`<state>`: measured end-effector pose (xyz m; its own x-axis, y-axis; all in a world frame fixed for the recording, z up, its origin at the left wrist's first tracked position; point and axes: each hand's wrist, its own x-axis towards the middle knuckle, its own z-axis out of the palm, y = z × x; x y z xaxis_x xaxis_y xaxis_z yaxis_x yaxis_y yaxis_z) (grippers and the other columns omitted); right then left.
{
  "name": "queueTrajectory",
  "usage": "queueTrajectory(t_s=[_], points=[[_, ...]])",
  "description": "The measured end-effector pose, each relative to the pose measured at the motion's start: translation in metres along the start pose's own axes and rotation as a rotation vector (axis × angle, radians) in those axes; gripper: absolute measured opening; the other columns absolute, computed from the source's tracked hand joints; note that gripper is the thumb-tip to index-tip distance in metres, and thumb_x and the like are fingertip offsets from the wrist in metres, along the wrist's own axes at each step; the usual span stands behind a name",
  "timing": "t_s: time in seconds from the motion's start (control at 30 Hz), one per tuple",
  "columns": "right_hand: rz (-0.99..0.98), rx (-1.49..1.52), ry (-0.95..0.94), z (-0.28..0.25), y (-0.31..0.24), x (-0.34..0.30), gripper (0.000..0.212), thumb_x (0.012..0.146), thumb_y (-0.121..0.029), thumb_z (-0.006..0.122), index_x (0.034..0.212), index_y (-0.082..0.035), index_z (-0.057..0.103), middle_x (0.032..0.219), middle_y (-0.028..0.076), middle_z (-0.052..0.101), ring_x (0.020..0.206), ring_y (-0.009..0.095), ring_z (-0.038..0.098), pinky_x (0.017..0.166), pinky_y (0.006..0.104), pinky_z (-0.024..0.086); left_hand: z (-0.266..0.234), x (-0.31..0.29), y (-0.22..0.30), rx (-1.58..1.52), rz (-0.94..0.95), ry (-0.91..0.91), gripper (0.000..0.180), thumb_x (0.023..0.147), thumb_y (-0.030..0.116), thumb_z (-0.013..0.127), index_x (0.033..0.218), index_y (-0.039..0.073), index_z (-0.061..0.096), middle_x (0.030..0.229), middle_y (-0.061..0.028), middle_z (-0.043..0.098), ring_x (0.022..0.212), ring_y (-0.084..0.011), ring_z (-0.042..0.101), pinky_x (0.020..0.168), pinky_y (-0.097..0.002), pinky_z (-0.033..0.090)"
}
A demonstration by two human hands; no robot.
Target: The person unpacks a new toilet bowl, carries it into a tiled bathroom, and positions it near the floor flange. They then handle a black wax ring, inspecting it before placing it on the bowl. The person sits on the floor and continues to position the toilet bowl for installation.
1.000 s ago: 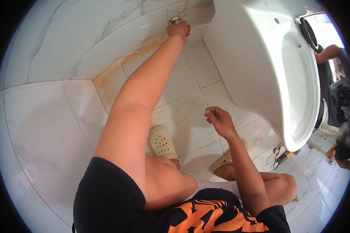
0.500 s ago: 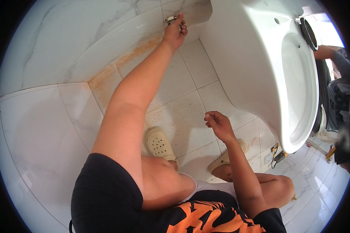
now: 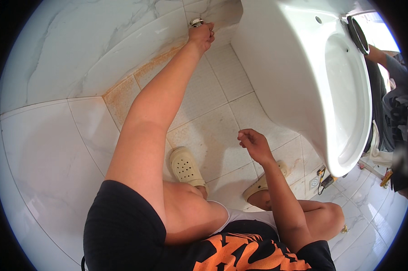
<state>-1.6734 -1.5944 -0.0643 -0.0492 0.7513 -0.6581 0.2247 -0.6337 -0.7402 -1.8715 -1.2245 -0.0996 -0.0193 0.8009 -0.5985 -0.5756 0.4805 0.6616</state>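
Note:
Stretched far forward, my left hand (image 3: 202, 36) is closed round a small chrome pipe fitting (image 3: 196, 21) low on the marbled wall. The fitting's round shiny end shows just beyond the fingers; the rest is covered by the hand. My right hand (image 3: 255, 145) hangs in the air above the floor between the wash basin pedestal and my feet. Its fingers are curled in toward the thumb, with nothing visible in them.
The white wash basin (image 3: 348, 108) stands on the right, a black round object (image 3: 358, 36) at its rim. A yellow-black tool (image 3: 326, 181) lies near a floor drain (image 3: 313, 182). Another person (image 3: 396, 104) is at the far right. My beige clogs (image 3: 186, 166) rest on the tiles.
My left hand has turned on the fitting: the thumb that pointed up is now lowered and the knuckles have rolled over. My right hand stays nearly still.

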Motion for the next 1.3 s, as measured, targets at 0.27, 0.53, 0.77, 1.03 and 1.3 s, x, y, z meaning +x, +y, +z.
queueTrajectory(t_s=[0.27,0.53,0.77,1.03,1.3], points=[[-0.014,-0.011,0.006,-0.007,0.005,-0.001,0.039,0.105,-0.033,0.067,0.121,0.002,0.069,0.098,0.008,0.074,0.087,0.016,0.069,0.081,0.0311,0.057,0.006,0.016,-0.004,0.178,0.035,0.169,0.009,0.091,-0.001,0.066,0.090,0.002,0.058,0.078,-0.0099,0.060,0.060,-0.0203,0.054,0.048,-0.0359,0.038],[-0.048,-0.044,-0.018,-0.007,0.006,-0.002,0.040,0.105,-0.033,0.068,0.123,0.003,0.068,0.099,0.009,0.074,0.087,0.016,0.069,0.082,0.0310,0.056,0.014,0.014,-0.003,0.578,0.084,0.367,0.036,0.088,0.006,0.065,0.119,-0.012,0.065,0.114,-0.0265,0.073,0.094,-0.0359,0.074,0.075,-0.0422,0.058],[-0.051,-0.052,-0.029,-0.009,0.003,0.001,0.034,0.105,-0.028,0.068,0.122,0.001,0.068,0.097,0.003,0.071,0.086,0.012,0.066,0.081,0.0288,0.055,0.021,0.002,-0.001,0.693,0.144,0.430,0.025,0.085,0.007,0.063,0.102,-0.009,0.068,0.098,-0.0236,0.075,0.083,-0.0328,0.072,0.068,-0.0438,0.055],[-0.082,-0.117,-0.007,-0.010,0.004,0.002,0.039,0.105,-0.032,0.068,0.122,0.002,0.069,0.099,0.009,0.075,0.088,0.016,0.070,0.082,0.0316,0.056,0.001,0.038,-0.011,0.912,0.198,0.308,0.022,0.087,0.013,0.070,0.101,-0.004,0.068,0.094,-0.0193,0.074,0.078,-0.0277,0.071,0.063,-0.0420,0.053],[-0.144,-0.082,0.025,-0.006,-0.001,0.012,0.038,0.103,-0.034,0.069,0.120,0.001,0.071,0.098,0.011,0.077,0.086,0.018,0.070,0.082,0.0326,0.056,-0.026,-0.009,0.007,0.790,0.124,-0.044,0.089,0.081,0.057,0.086,0.135,-0.007,0.054,0.129,-0.0166,0.064,0.098,-0.0236,0.068,0.075,-0.0349,0.052]])
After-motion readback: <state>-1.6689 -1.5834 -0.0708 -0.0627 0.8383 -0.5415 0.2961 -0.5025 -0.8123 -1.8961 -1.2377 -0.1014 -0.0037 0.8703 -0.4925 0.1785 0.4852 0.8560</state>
